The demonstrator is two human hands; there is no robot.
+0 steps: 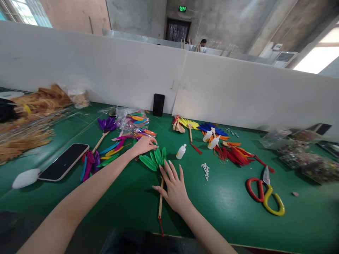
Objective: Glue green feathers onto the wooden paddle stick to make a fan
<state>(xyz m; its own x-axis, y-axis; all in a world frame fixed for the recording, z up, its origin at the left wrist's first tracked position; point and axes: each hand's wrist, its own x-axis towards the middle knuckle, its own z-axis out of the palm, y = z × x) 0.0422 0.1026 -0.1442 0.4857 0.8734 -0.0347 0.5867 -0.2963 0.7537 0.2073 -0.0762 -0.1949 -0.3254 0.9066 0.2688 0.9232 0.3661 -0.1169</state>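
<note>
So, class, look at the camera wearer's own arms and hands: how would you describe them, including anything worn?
The left hand and right hand are both without gloves, with slender fingers and long nails. No ring, watch or bracelet can be made out. No sleeves show on either arm.

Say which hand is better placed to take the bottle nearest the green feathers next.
Probably the right hand: its fingers are spread just short of the bottle, though they are over the green feathers' base. The left hand is farther off, beyond the feathers.
</note>
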